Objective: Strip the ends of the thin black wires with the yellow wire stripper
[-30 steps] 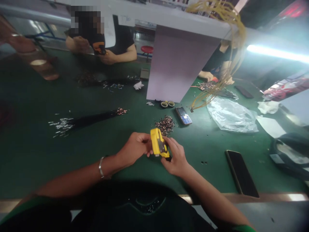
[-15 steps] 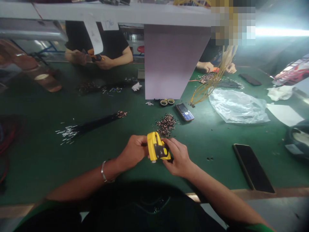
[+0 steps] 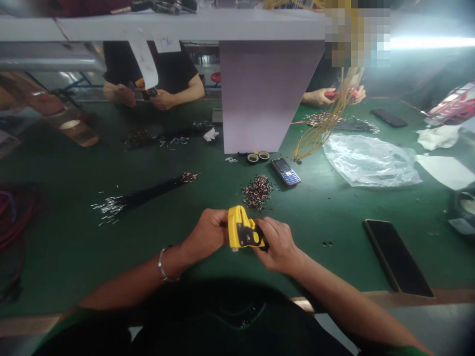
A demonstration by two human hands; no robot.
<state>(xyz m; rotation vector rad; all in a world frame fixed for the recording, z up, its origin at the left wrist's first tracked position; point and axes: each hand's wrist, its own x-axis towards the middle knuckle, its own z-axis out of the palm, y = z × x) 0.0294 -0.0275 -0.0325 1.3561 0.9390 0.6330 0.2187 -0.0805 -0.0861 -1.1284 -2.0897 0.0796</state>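
A yellow and black hand tool (image 3: 243,230) is between my hands, over the green table near my body. My right hand (image 3: 276,244) is wrapped round its handle at the right. My left hand (image 3: 208,235) is closed at the tool's left end; whatever its fingers pinch is too small to make out. Just beyond the tool lies a pile of small copper-coloured clippings (image 3: 257,192). To the left, a bundle of black wires (image 3: 148,194) lies slantwise, with pale ends at the left and copper ends at the right.
Behind the pile are a keypad phone (image 3: 285,172), two tape rolls (image 3: 258,157) and an upright panel (image 3: 265,94). A dark smartphone (image 3: 398,257) and a clear plastic bag (image 3: 371,160) lie right. Red cables (image 3: 17,217) lie left. Two people work across the table.
The tool has turned slightly in my hands and its handles look closer together. The view has shifted a little. Across the table, the person at the right has raised a red tool.
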